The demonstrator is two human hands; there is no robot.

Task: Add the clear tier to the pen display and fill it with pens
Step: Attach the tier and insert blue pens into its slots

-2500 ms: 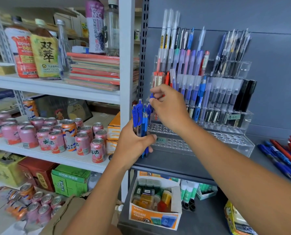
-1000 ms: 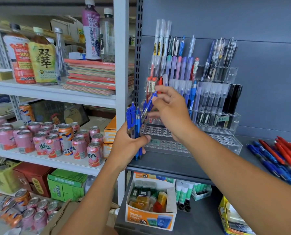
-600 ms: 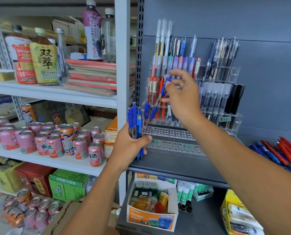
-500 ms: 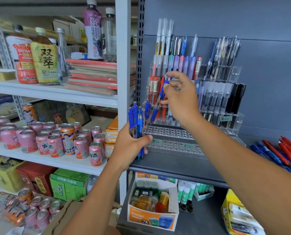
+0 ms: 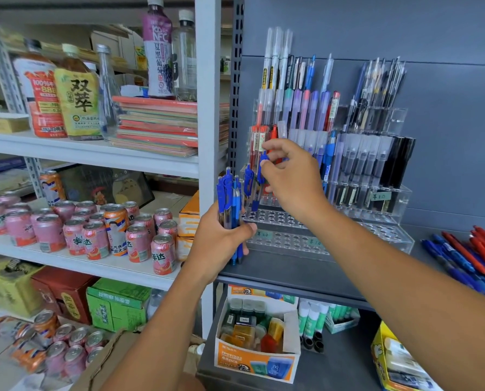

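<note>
A clear stepped pen display [image 5: 388,238] stands on the grey shelf, its upper tiers full of pens and its two lowest rows of holes mostly bare. My left hand [image 5: 221,244] grips a bundle of blue pens [image 5: 231,204] upright at the display's left front corner. My right hand [image 5: 289,176] pinches the top of one blue pen [image 5: 261,182], whose tip sits in a hole at the left end of the tier. Another blue pen [image 5: 247,183] stands in a hole just left of it.
Loose blue and red pens [image 5: 467,255] lie on the grey shelf at the right. A white shelving post [image 5: 207,136] stands left of the display, with drink cans [image 5: 94,235] and bottles beyond. Boxes of stationery [image 5: 258,342] sit on the shelf below.
My right hand took one blue pen from the bundle, carried it up to the display's left end and lowered it into a hole. My left hand stayed put with the bundle.
</note>
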